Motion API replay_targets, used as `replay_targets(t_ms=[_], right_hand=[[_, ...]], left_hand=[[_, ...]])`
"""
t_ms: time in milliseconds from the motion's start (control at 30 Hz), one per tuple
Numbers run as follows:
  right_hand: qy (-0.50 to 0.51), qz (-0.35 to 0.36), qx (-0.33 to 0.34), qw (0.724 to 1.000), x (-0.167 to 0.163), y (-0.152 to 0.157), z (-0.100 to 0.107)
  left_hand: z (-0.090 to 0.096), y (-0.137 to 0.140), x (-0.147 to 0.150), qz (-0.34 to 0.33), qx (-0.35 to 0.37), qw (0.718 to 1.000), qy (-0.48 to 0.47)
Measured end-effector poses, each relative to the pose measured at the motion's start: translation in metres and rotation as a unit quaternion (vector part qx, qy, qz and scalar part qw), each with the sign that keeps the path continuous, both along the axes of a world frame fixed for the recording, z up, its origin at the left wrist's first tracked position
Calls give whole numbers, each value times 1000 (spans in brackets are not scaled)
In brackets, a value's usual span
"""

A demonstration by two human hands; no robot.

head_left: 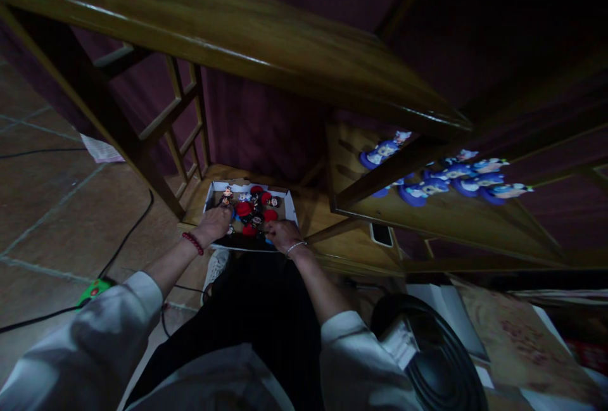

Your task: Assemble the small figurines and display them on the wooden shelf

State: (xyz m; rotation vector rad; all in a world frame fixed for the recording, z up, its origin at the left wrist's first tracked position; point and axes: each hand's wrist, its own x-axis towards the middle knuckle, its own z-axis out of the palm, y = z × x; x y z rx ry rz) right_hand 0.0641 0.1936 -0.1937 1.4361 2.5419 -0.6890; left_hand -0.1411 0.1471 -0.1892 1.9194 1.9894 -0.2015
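Note:
A shallow white-edged cardboard box (291,207) sits on the low wooden shelf. Inside it lie several small figurines (244,209), mostly red and black, with a few in white or pale blue. My left hand (218,222), with a red bead bracelet at the wrist, reaches over the box's left side, its fingers curled among the figurines. Over the right side is my right hand (284,233), wearing a thin pale bracelet, fingers bent together beside a red piece. Dim light and the hands themselves hide what either one grips.
Blue-based figurines (422,189) stand on a raised wooden shelf (503,224) at right. A phone (381,234) lies on the lower shelf. A wooden beam (228,37) crosses overhead. A black round stool (441,360) is at my right; a green power strip (95,290) and cables lie on the floor.

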Motion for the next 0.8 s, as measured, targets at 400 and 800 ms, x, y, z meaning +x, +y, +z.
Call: replay_targets(t_ms=[400, 800], right_hand=[[19, 4, 11, 1000, 2, 0, -7], [7, 1, 4, 1000, 2, 1, -5]], left_hand=[[-8, 27, -11, -49, 30, 997, -56], [-22, 39, -17, -120, 51, 984, -123]])
